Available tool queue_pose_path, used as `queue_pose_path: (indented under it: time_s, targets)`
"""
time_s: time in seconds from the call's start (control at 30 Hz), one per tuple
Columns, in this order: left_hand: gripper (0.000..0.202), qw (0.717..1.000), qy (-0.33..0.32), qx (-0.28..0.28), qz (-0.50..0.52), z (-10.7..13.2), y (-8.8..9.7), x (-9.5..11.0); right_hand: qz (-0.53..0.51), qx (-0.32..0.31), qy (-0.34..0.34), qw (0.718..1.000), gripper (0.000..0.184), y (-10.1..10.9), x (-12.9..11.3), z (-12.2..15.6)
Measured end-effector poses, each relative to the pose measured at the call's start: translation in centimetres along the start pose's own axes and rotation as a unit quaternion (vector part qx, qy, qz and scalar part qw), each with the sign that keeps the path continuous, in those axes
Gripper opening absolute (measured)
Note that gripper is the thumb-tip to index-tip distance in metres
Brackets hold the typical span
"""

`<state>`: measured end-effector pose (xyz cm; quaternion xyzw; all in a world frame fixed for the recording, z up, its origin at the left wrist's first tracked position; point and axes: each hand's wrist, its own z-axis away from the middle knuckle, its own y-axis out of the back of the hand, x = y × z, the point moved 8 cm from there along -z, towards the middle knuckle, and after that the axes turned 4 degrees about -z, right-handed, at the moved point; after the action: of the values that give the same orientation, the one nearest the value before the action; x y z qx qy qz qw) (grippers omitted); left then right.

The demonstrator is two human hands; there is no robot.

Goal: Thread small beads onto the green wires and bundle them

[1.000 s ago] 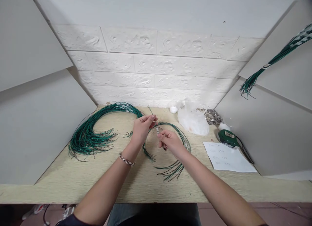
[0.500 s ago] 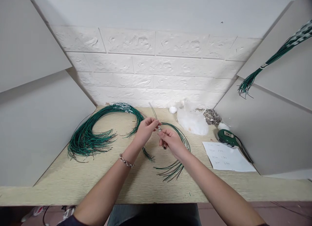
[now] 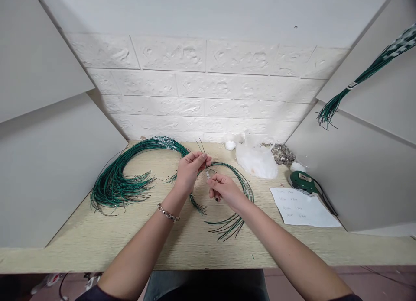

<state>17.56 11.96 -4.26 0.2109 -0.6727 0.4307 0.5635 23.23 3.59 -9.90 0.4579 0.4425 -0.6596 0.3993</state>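
My left hand is closed in a pinch on thin dark green cords, whose two free ends stick up past the fingertips. Just below it, a short row of small white beads sits on these cords. My right hand pinches at the lower end of the beads, thumb and index finger together. Beneath and behind both hands, a curved bundle of green cords with a few pale beads lies on the table. On the left lies a larger bundle of green cords, with white beads along its top bend.
White fluffy stuffing and a heap of small shiny pieces lie by the back wall. A green tape measure rests by a handwritten paper on the right. Another cord bundle hangs along the right panel.
Both hands have shifted slightly left, and the gap between them has widened. The row of white beads now shows more fully between my fingers.
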Motion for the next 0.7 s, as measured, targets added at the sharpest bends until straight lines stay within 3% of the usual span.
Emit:
queue_pose_path:
  time_s: [0.3,0.4,0.47,0.57,0.63,0.7]
  targets:
    - [0.026,0.999,0.004,0.052,0.007,-0.2,1.2,0.2,0.103,-0.073,-0.042,0.991,0.023,-0.4,1.8,-0.4]
    - [0.028,0.999,0.011,0.052,-0.006,-0.3,1.3,0.0,0.171,-0.082,-0.03,0.981,0.021,0.0,0.9,-0.4]
    - [0.029,0.999,0.01,0.049,-0.02,-0.4,1.4,0.1,0.241,-0.028,0.038,0.969,0.02,1.6,-2.0,-0.3]
    - [0.03,0.998,0.005,0.048,-0.039,-0.5,1.4,0.1,0.332,0.181,0.194,0.905,0.023,6.3,-9.2,1.0]
    - [0.031,0.998,0.005,0.05,-0.047,-0.5,1.3,0.1,0.414,0.296,0.23,0.83,0.022,8.8,-13.1,1.7]
    - [0.031,0.998,0.007,0.046,-0.05,-0.5,1.2,0.0,0.47,0.316,0.211,0.796,0.022,10.0,-15.3,0.6]
